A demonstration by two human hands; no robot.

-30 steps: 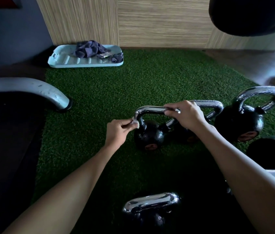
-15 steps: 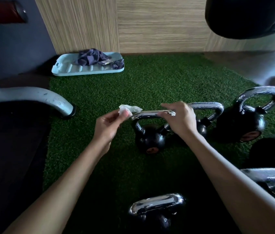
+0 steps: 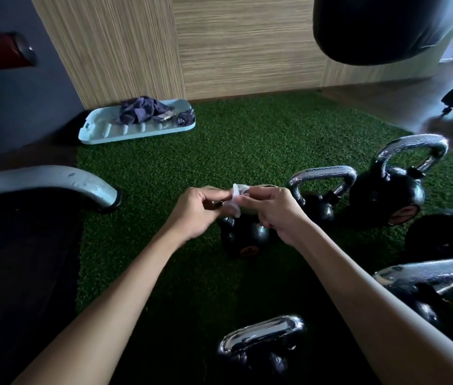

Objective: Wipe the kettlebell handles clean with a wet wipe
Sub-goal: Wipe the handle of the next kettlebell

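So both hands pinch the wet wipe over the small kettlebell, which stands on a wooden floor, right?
No. The head view shows the small kettlebell standing on green turf, not a wooden floor. The left hand and right hand do both pinch the wet wipe over it.

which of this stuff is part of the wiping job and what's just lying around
Job: wet wipe, pinched by left hand and right hand; small kettlebell below them; chrome-handled kettlebell behind it.
Lying about: pale tray, purple cloth on it, hanging bag, grey metal leg.
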